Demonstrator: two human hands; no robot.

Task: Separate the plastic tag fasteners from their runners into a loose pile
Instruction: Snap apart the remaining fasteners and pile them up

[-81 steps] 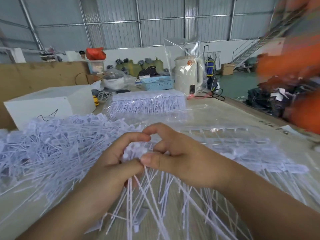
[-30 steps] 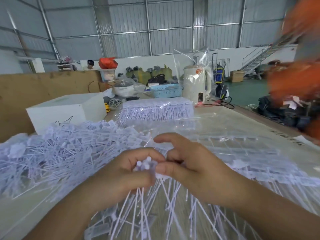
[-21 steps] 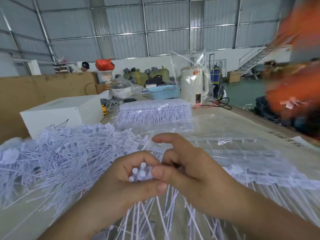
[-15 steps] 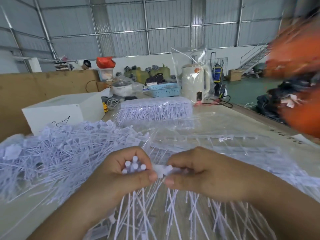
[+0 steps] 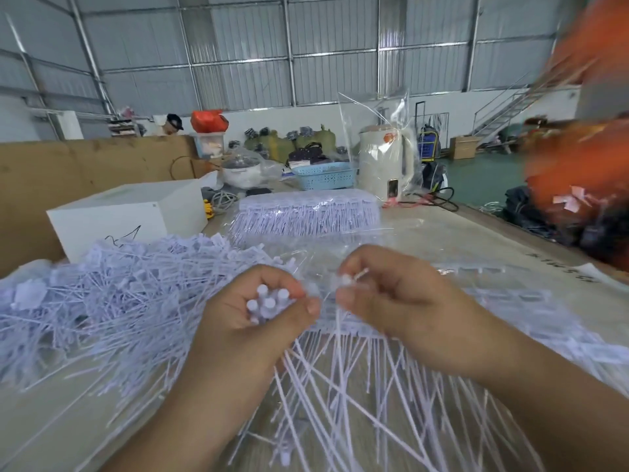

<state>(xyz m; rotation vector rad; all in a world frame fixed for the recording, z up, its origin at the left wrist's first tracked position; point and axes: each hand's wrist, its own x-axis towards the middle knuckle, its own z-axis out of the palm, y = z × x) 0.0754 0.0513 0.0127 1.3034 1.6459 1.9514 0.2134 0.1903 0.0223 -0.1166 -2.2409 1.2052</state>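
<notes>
While my left hand (image 5: 262, 313) grips a bunch of fasteners (image 5: 267, 301) at centre frame, my right hand (image 5: 384, 298) pinches a freed piece (image 5: 345, 280) just beside. Step judged: mid-separation. Next: drop it onto the loose pile (image 5: 112, 294) at left on the bench (image 5: 476, 240).

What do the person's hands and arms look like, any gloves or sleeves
Both are bare: no gloves, rings, watch or bands on the left hand or the right hand. No sleeve shows on either forearm as far as the frame reaches. Fingernails are short and unpainted.
</notes>
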